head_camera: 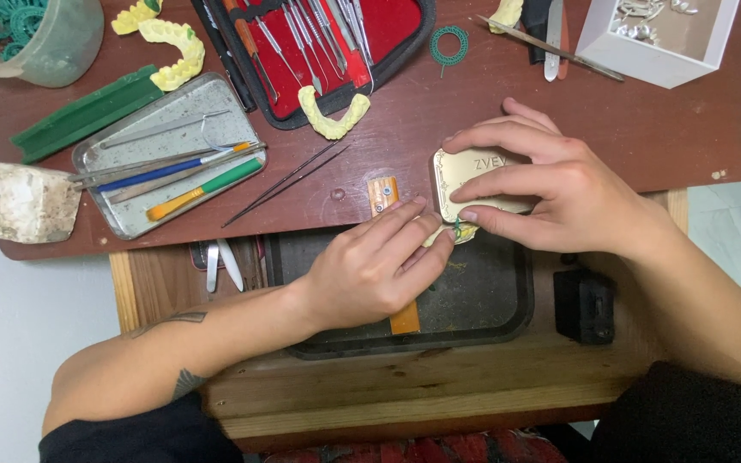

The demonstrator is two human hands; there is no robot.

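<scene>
One small pale-yellow dental cast piece with a green wire on it (460, 230) is pinched at the front edge of the reddish-brown wooden tabletop (508, 111), just above the dark rectangular tray (490, 300). Only a sliver is seen; the rest is hidden by fingertips. It is gripped from the left by the left hand (375, 270), fingers closed on it, and from the right by the right hand (551, 184), whose fingertips are closed on it while the palm is laid over a flat gold-coloured metal tin with rounded corners (460, 171). A small orange block (383, 194) is just beside the left fingertips. Thin dark tweezers (289, 182) lie further left, near a grey metal tray of hand tools (135, 214). A yellow arch-shaped dental cast (334, 116) rests against the red-lined instrument case (392, 26).
</scene>
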